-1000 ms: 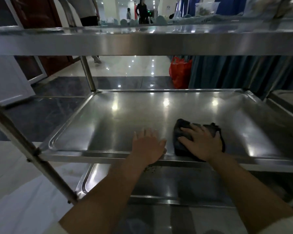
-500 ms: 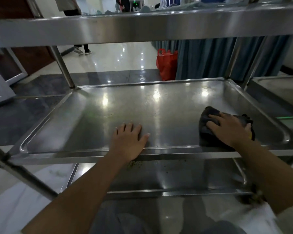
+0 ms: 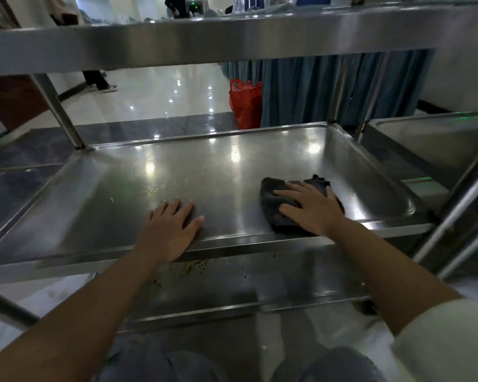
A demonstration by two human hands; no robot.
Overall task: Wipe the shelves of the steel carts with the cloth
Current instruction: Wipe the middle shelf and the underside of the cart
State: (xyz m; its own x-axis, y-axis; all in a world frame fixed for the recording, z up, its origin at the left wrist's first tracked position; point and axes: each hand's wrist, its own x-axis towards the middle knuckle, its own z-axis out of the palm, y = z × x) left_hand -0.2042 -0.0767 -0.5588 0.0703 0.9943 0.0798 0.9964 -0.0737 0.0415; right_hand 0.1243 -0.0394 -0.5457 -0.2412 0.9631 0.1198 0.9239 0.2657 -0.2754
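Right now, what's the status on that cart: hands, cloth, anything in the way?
Left hand flat on middle shelf. Right hand flat, pressing dark cloth at shelf's right. Specks mid-shelf; nothing blocking.

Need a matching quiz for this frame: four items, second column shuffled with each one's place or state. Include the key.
Column A
1. left hand
2. right hand
3. red bag
4. lower shelf

Column B
a. on the floor beside the blue curtain
b. pressing flat on the dark cloth
c. speckled with yellowish-brown grime
d. flat on bare steel of the middle shelf, at its front edge

Pairs: 1-d, 2-b, 3-a, 4-c
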